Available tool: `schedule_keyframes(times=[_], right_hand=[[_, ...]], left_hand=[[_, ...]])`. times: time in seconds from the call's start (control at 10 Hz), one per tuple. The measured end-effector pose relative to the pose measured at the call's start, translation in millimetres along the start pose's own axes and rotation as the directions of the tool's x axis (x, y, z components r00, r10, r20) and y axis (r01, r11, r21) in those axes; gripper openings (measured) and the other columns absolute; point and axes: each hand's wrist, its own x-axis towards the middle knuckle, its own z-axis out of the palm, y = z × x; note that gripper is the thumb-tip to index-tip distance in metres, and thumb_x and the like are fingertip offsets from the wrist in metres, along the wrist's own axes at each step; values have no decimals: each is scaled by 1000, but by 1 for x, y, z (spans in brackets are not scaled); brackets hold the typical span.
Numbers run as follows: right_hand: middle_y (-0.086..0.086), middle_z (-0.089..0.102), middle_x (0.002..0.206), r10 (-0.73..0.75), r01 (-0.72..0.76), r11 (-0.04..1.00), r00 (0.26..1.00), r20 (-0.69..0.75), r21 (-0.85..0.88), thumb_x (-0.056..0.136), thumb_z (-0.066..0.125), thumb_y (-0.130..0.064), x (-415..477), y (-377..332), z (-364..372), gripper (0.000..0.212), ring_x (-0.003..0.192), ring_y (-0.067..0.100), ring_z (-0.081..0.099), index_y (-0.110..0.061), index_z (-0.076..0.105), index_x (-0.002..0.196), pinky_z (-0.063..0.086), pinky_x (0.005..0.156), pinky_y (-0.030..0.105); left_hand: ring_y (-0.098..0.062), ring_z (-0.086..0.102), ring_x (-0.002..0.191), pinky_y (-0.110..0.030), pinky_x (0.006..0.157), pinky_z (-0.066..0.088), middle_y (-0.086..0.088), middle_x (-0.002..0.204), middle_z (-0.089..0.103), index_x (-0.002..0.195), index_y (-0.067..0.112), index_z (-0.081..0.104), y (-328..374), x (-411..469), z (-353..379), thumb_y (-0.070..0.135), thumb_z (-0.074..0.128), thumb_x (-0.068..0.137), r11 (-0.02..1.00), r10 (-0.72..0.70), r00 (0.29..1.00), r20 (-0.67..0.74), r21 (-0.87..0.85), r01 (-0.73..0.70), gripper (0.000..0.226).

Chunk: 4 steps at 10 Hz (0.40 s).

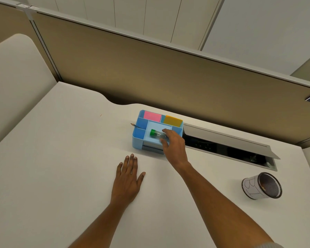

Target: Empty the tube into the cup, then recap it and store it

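Note:
A clear tube with a green cap lies on its side in the middle tray of a blue desk organizer. My right hand reaches over the organizer's right side, and its thumb and fingers close around the tube's bare end. The green cap points left and sits on the tube. My left hand rests flat on the white desk in front of the organizer, fingers spread, holding nothing. A mesh cup with a paper label stands at the right of the desk, well apart from both hands.
Pink and yellow sticky notes fill the organizer's back compartments. A pencil pokes out of its left side. An open cable hatch lies right of the organizer. A partition wall runs along the desk's back edge.

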Motion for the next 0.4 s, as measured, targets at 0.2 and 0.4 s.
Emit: schedule_keyframes(times=[0.2,0.4], right_hand=[[10,54,146,-16,17,999,1000,-27,29,93,70,-18,-7,-7,-16,51,136,26,47,-12,52,140,49,109,46],[12,67,127,-122,153,981,965,-233,120,92,72,-24,-23,-29,-60,43,112,13,58,-8,60,129,55,85,20]], left_hand=[[-19,-8,159,-36,125,-9,-5,173,-6,160,14,-8,0,0,-3,56,14,103,999,-10,1000,21,-30,11,74],[-3,-18,150,-25,122,-8,1,173,-8,157,18,-15,5,-6,-25,51,22,105,975,27,999,-31,-221,-33,71]])
